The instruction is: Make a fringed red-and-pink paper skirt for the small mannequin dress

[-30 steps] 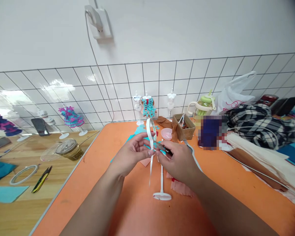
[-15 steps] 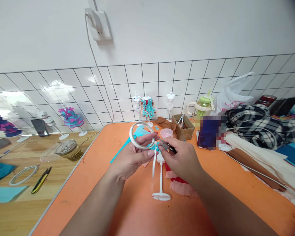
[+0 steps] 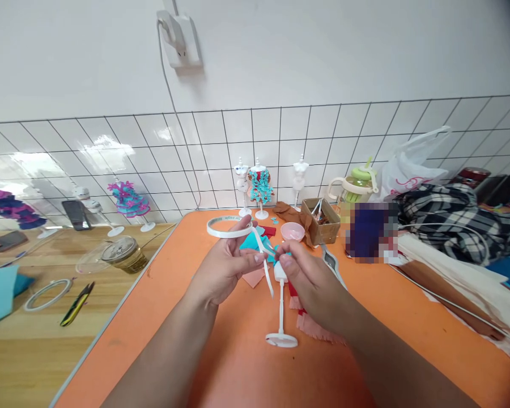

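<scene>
My left hand is closed on a roll of white tape, held tilted above the orange table. From the roll a loose strip of tape hangs past the thumb. My right hand has its thumb and forefinger pinched together close to the strip; what lies between them is hidden. Below stands a small white mannequin on a stand, its top partly covered by my right fingers and turquoise cloth. Beyond my right hand a grey metal cutting tool shows, partly hidden.
Dressed and bare mini mannequins stand along the tiled wall. A pink bowl, a cardboard box and a green-lidded bottle are at the back. Fabrics pile up at right. A utility knife lies on the wooden table.
The dark-handled tool has left my right hand, whose fingers are now pinched near the tape. My left hand has tipped the roll flatter and slightly left.
</scene>
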Demonstrator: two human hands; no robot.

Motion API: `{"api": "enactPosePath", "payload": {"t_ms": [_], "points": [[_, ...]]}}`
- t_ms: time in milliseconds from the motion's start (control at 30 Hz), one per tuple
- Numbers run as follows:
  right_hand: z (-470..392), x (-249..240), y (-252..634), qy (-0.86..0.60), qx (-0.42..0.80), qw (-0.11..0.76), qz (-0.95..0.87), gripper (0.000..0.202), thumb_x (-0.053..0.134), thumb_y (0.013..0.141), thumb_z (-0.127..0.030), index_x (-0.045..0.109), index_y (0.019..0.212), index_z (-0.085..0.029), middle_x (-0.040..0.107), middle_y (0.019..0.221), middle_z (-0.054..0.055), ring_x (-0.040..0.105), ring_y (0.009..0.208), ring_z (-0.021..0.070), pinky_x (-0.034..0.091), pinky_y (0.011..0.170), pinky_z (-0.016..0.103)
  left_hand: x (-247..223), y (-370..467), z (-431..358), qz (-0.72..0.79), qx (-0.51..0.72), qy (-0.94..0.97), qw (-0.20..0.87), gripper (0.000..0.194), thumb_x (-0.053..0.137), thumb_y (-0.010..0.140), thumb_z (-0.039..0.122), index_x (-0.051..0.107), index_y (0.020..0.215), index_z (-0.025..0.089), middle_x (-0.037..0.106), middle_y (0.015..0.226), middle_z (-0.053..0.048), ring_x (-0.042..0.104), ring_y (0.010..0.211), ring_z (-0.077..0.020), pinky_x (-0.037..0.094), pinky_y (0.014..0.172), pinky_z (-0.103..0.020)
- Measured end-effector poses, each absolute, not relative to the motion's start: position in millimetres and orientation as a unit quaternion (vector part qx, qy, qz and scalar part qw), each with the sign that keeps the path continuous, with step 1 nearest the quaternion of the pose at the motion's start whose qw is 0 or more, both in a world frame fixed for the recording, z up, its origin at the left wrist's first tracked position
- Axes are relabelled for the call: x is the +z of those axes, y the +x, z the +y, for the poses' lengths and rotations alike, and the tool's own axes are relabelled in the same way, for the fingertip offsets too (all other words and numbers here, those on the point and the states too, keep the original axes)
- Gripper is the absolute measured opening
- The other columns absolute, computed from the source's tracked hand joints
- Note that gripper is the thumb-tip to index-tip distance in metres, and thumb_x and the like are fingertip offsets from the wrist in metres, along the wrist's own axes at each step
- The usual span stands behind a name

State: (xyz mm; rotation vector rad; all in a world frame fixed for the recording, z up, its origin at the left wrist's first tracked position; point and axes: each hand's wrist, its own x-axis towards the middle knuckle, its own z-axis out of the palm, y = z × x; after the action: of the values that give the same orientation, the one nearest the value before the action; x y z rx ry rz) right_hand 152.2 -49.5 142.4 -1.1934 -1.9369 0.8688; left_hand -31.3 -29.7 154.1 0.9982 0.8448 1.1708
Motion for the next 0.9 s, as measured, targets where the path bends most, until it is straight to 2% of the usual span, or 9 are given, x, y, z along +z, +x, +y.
{"api": "enactPosePath", "payload": {"t_ms": [133, 267, 433, 567, 733, 900], "points": [[-53.4, 137.5, 154.4, -0.453, 0.412, 0.286, -0.737, 0.035, 0.028, 0.099, -0.05, 0.047, 0.084, -0.025, 0.052, 0.058, -0.004, 0.049, 0.05, 0.0129, 0.027, 0.047, 0.024, 152.8, -34.7, -30.2, 0.385, 0.515, 0.466, 0.608, 0.097, 0.08, 0.065, 0.009, 0.035, 0.145, 0.039, 0.044, 0.147, -0.009, 0.068, 0.075, -0.0102, 0.057, 0.075, -0.028], [-53.6, 135.3, 154.4, -0.44, 0.465, 0.254, -0.725, 0.038, 0.027, 0.099, -0.053, 0.046, 0.083, -0.024, 0.053, 0.054, -0.004, 0.048, 0.047, 0.0125, 0.025, 0.046, 0.024, 153.1, -36.5, -31.0, 0.389, 0.497, 0.49, 0.601, 0.1, 0.08, 0.066, 0.011, 0.028, 0.148, 0.038, 0.051, 0.141, -0.01, 0.068, 0.077, -0.0124, 0.056, 0.077, -0.031], [-52.8, 136.8, 149.9, -0.453, 0.426, 0.279, -0.732, 0.036, 0.027, 0.099, -0.052, 0.045, 0.084, -0.025, 0.043, 0.057, -0.005, 0.042, 0.049, 0.0122, 0.021, 0.046, 0.025, 158.1, -34.3, -33.8, 0.395, 0.483, 0.52, 0.583, 0.1, 0.079, 0.066, 0.012, 0.028, 0.148, 0.037, 0.052, 0.138, -0.011, 0.068, 0.076, -0.0119, 0.056, 0.077, -0.031], [-51.6, 135.9, 144.2, -0.455, 0.412, 0.281, -0.738, 0.032, 0.029, 0.099, -0.049, 0.045, 0.084, -0.024, 0.047, 0.062, -0.004, 0.044, 0.054, 0.0133, 0.023, 0.047, 0.024, 161.0, -33.1, -36.3, 0.426, 0.477, 0.529, 0.557, 0.102, 0.079, 0.066, 0.014, 0.026, 0.149, 0.038, 0.05, 0.14, -0.012, 0.065, 0.07, -0.0103, 0.056, 0.073, -0.032], [-50.1, 133.0, 134.3, -0.464, 0.382, 0.305, -0.739, 0.027, 0.03, 0.099, -0.045, 0.043, 0.088, -0.024, 0.05, 0.066, -0.004, 0.048, 0.057, 0.0144, 0.026, 0.05, 0.024, 160.1, -34.7, -36.8, 0.453, 0.462, 0.551, 0.527, 0.104, 0.077, 0.067, 0.014, 0.02, 0.151, 0.037, 0.056, 0.134, -0.011, 0.066, 0.068, -0.0114, 0.056, 0.07, -0.031], [-50.1, 126.4, 127.7, -0.467, 0.343, 0.337, -0.742, 0.024, 0.033, 0.098, -0.043, 0.044, 0.091, -0.023, 0.052, 0.065, -0.004, 0.048, 0.055, 0.0144, 0.028, 0.052, 0.025, 158.8, -35.9, -36.7, 0.46, 0.461, 0.572, 0.499, 0.102, 0.076, 0.068, 0.016, 0.02, 0.15, 0.04, 0.046, 0.145, -0.014, 0.068, 0.07, -0.0124, 0.057, 0.07, -0.032]]}}
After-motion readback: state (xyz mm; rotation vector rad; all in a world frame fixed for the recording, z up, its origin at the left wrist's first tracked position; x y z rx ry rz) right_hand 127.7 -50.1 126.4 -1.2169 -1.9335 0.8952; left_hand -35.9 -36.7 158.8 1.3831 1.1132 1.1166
